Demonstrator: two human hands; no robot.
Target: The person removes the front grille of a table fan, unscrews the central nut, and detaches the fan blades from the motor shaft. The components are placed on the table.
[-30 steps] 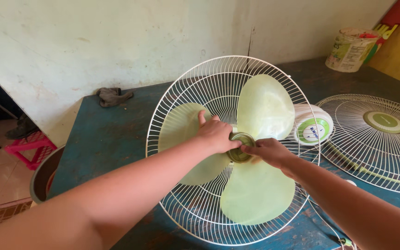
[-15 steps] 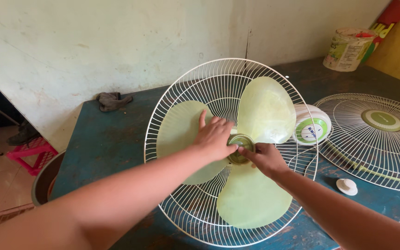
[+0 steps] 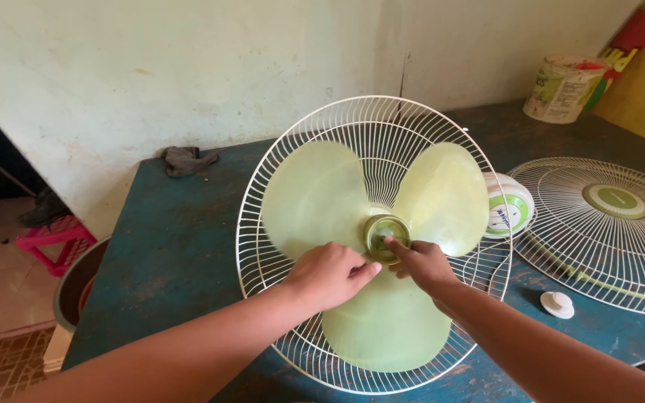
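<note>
The right hand (image 3: pixel 421 263) pinches the round hub (image 3: pixel 386 235) of the pale green fan blade (image 3: pixel 382 246), which sits inside the white wire guard (image 3: pixel 263 246) on the blue table (image 3: pixel 173 224). The left hand (image 3: pixel 330 275) rests curled on the lower blade, its fingertips hidden, so its grip cannot be told. The motor behind is mostly covered.

Blue table (image 3: pixel 181 239), pale wall (image 3: pixel 188 67)

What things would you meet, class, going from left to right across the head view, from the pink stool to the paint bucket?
Pink stool → grey rag → left hand → green blade hub → round white-and-green motor housing → small white cap → paint bucket.
</note>
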